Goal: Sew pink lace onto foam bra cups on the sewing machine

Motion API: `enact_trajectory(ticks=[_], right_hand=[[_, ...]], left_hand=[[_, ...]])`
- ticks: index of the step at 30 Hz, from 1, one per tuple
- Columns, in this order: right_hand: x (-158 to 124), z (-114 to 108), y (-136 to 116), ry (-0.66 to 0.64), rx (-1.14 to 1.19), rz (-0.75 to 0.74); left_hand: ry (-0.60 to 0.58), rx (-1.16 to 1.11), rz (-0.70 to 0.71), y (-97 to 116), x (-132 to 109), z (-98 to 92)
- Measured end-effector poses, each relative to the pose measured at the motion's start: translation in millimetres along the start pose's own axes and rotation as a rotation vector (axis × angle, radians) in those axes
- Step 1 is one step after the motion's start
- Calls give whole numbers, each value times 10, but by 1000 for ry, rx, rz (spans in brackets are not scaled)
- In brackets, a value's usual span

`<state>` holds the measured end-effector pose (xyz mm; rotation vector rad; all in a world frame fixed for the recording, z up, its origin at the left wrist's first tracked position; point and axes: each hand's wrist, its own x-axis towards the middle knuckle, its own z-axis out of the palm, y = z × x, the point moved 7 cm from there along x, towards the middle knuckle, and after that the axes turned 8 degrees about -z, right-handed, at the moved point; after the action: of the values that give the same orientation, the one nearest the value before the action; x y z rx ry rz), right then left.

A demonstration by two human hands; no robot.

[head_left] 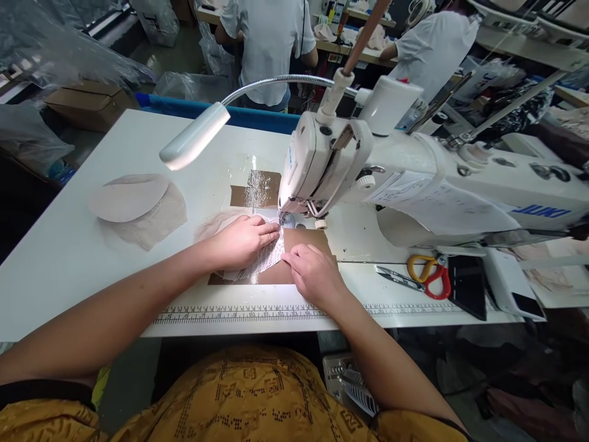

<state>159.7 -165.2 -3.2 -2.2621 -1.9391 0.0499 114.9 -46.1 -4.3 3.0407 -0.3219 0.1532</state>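
Observation:
A piece of white patterned fabric (pixel 264 261) lies under the needle area of a white sewing machine (pixel 322 153), with sheer beige cloth (pixel 209 226) bunched at its left. Flat on top of the fabric rests my left hand (pixel 243 241), its fingers stretched toward the needle. My right hand (pixel 315 276) is closed, thumb and fingertips pinching the fabric's right edge just in front of the needle. Brown tape or card (pixel 306 240) covers the table beneath both hands. The needle tip and the fabric under my left palm are hidden.
Left on the table (pixel 69 245) lies a sheer beige piece (pixel 133 199). A lamp (pixel 196 136) hangs over it. A ruler strip (pixel 207 315) follows the front edge. Scissors (pixel 435 276), thread snips (pixel 398 277) and a black phone-like slab (pixel 467 285) lie right. Two people (pixel 267 49) work beyond.

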Motion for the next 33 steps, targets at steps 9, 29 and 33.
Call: enact_trajectory(ticks=[9, 29, 33], right_hand=[[247, -19, 120, -119, 57, 45], [267, 25, 224, 71, -19, 59], [303, 32, 241, 51, -30, 99]], left_hand=[[-8, 67, 30, -201, 162, 14], [89, -75, 68, -165, 84, -38], [122, -104, 90, -203, 115, -54]])
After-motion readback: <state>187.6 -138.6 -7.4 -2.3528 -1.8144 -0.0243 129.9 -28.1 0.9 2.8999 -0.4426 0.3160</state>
